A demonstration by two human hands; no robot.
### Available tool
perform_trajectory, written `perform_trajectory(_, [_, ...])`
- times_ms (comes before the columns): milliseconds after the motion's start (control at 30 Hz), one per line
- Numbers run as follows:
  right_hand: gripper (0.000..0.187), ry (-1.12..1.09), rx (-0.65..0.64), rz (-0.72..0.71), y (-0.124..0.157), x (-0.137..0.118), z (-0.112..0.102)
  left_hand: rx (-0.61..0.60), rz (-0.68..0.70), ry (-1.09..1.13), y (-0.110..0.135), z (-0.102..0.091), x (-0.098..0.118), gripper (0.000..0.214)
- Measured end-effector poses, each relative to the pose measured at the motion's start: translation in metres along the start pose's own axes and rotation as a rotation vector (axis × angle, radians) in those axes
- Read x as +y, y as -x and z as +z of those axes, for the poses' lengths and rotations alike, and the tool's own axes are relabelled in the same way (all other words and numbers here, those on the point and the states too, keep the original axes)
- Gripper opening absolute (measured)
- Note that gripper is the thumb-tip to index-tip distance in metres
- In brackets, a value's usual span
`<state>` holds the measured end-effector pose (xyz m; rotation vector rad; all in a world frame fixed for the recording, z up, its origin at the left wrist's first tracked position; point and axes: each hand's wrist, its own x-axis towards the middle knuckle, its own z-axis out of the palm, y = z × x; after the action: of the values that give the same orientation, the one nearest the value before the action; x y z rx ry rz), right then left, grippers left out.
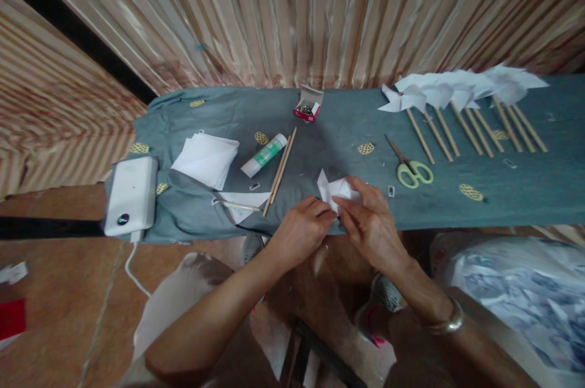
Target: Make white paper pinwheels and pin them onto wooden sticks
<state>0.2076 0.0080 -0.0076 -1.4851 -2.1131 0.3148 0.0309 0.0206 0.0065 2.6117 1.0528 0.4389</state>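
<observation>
My left hand (pixel 301 226) and my right hand (pixel 372 223) meet at the near edge of a low table covered in grey-blue cloth (pixel 329 132). Both pinch a small folded white paper piece (pixel 336 190) between their fingertips. Just left of my hands lie two wooden sticks (pixel 280 172), a glue stick with a green label (pixel 265 155) and a cut paper scrap (pixel 244 200). Green-handled scissors (pixel 409 169) rest to the right.
A row of several white paper pinwheels on wooden sticks (pixel 461 105) lies at the far right. A stack of white paper squares (pixel 205 158), a white box-shaped device (pixel 131 193) and a small red open box of pins (pixel 308 106) are on the cloth. A patterned bag (pixel 516 290) sits on the floor.
</observation>
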Motion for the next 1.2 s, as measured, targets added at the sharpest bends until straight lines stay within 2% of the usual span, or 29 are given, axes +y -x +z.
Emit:
perform_trajectory(267, [0.040, 0.067, -0.005, -0.044, 0.005, -0.001, 0.002, 0.028, -0.012, 0.007, -0.002, -0.001, 0.003, 0.019])
perform_trajectory(467, [0.036, 0.090, 0.034, -0.105, 0.003, -0.002, 0.006, 0.069, -0.027, -0.003, -0.003, -0.005, 0.006, 0.018])
perform_trajectory(667, [0.031, 0.052, 0.021, -0.105, 0.002, -0.004, 0.006, 0.055, -0.003, -0.002, -0.002, -0.013, 0.014, 0.016])
perform_trajectory(800, [0.031, 0.044, 0.008, -0.097, 0.001, -0.006, 0.005, 0.136, -0.011, 0.021, -0.001, -0.018, 0.011, 0.015])
perform_trajectory(1067, [0.032, 0.084, 0.054, -0.153, -0.002, -0.004, 0.008, 0.402, -0.071, 0.118, -0.003, -0.034, -0.018, 0.014])
perform_trajectory(1200, [0.032, 0.104, 0.038, -0.154, -0.003, -0.002, 0.008, 0.428, -0.078, 0.123, -0.001, -0.040, -0.022, 0.013])
